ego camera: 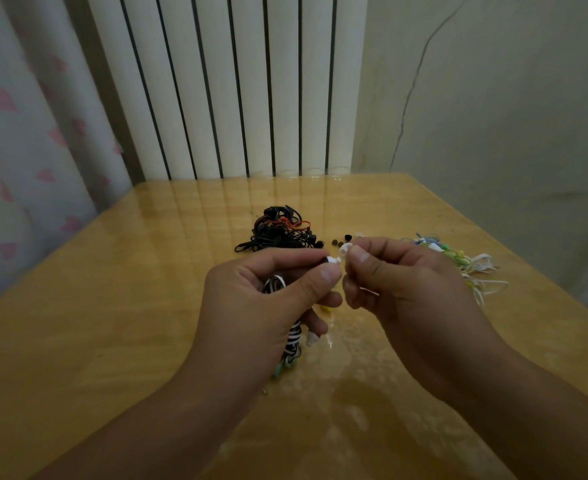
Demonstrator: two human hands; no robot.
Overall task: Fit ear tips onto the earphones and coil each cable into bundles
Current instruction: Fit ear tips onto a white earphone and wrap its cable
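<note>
You are looking down at a glossy yellow-brown wooden table (112, 306) filling the lower frame, its surface reflecting dim light. A white ribbed column radiator (230, 84) is standing behind it at upper centre. A pale curtain printed with pink hearts (19, 133) is hanging at upper left. A cream plaster wall (510, 98) with a thin crack (414, 84) is filling the upper right.

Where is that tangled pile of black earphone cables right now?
In the head view, the tangled pile of black earphone cables lies on the glossy wooden table, just beyond the left hand, with small loose ear tips to its right.
</note>
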